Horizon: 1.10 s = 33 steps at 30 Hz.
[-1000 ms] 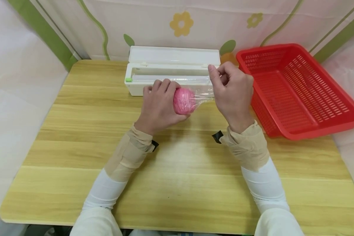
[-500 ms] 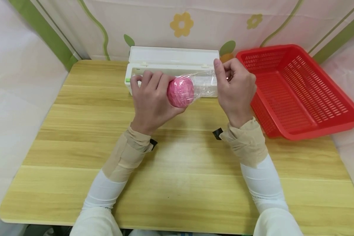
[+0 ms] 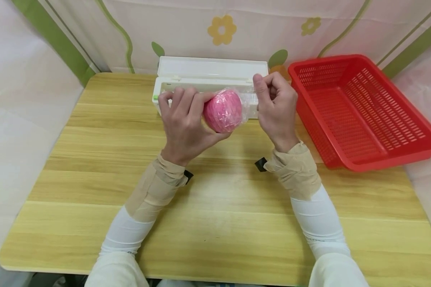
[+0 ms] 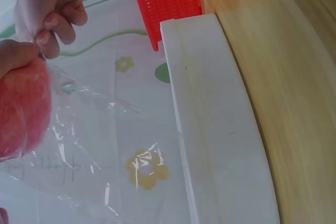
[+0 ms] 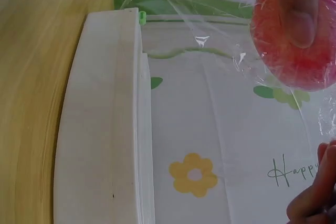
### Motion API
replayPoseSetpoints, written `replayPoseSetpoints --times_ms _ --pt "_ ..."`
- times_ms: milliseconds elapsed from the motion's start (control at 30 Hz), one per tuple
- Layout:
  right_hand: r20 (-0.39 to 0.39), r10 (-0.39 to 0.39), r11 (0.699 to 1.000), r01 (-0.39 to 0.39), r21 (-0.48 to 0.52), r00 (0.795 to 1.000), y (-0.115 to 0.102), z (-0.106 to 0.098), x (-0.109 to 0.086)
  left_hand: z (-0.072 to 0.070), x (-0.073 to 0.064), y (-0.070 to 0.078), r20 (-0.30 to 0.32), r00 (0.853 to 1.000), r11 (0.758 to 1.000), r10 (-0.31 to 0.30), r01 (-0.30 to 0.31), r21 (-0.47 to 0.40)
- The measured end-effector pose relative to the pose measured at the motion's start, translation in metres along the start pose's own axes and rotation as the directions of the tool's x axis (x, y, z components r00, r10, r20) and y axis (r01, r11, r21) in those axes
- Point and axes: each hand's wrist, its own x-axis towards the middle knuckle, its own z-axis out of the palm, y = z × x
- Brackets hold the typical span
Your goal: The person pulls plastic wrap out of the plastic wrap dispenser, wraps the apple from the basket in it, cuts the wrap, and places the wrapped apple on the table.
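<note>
Above the table's back half, my left hand [image 3: 183,119] grips a round, pink-red apple [image 3: 223,111] between thumb and fingers. Clear cling film [image 4: 79,135] covers the apple, and a loose crinkled sheet spreads out from it in the left wrist view. My right hand [image 3: 277,107] is just right of the apple, thumb against curled fingers, pinching the film's gathered end. In the right wrist view, the left thumb presses on the wrapped apple [image 5: 278,61], with the right fingers [image 5: 315,192] below it. Behind the hands stands a white cling film dispenser [image 3: 212,67], its lid raised.
A red perforated plastic basket [image 3: 319,135] stands at the table's back right, near my right hand. The wooden table [image 3: 215,223] reaches toward my body. A white curtain [image 3: 186,24] with printed flowers hangs right behind the dispenser.
My left hand has raised the apple in front of the dispenser and turned it. Lately my right hand has come left, closer to the apple, and the stretch of film between the hands is shorter.
</note>
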Motion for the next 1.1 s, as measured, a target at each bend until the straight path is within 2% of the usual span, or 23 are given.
replayPoseSetpoints --times_ms 167,333,500,600,733,800,867,1000,1100 --pt "0.055 0.042 0.990 -0.049 0.136 0.998 -0.002 0.004 -0.003 0.000 -0.003 0.002 -0.062 0.998 0.999 0.017 -0.020 -0.048" --pt "0.135 0.078 0.964 -0.110 0.243 0.988 -0.004 0.009 -0.007 0.002 -0.006 0.004 -0.105 0.994 0.996 0.024 -0.033 -0.084" --pt "0.228 0.107 0.914 -0.187 0.361 0.968 -0.005 0.015 -0.011 0.005 -0.009 0.005 -0.147 0.988 0.993 0.034 -0.050 -0.104" --pt "0.246 0.138 0.889 -0.230 0.395 0.959 -0.005 0.021 -0.014 0.007 -0.010 0.007 -0.168 0.985 0.990 0.031 -0.053 -0.128" --pt "0.254 0.243 0.835 -0.335 0.437 0.936 -0.005 0.027 -0.018 0.010 -0.012 0.008 -0.168 0.986 0.988 0.021 -0.047 -0.150" --pt "0.271 0.315 0.780 -0.411 0.472 0.910 -0.005 0.030 -0.019 0.011 -0.013 0.009 -0.164 0.986 0.987 0.014 -0.040 -0.157" --pt "0.297 0.390 0.709 -0.489 0.508 0.872 -0.006 0.033 -0.021 0.011 -0.014 0.009 -0.162 0.987 0.985 0.002 -0.030 -0.172" --pt "0.351 0.521 0.548 -0.620 0.561 0.778 -0.012 0.036 -0.026 0.014 -0.019 0.009 -0.153 0.988 0.977 -0.037 0.003 -0.215" --pt "0.389 0.598 0.456 -0.697 0.553 0.700 -0.015 0.038 -0.028 0.016 -0.021 0.010 -0.134 0.990 0.971 -0.055 0.022 -0.237"
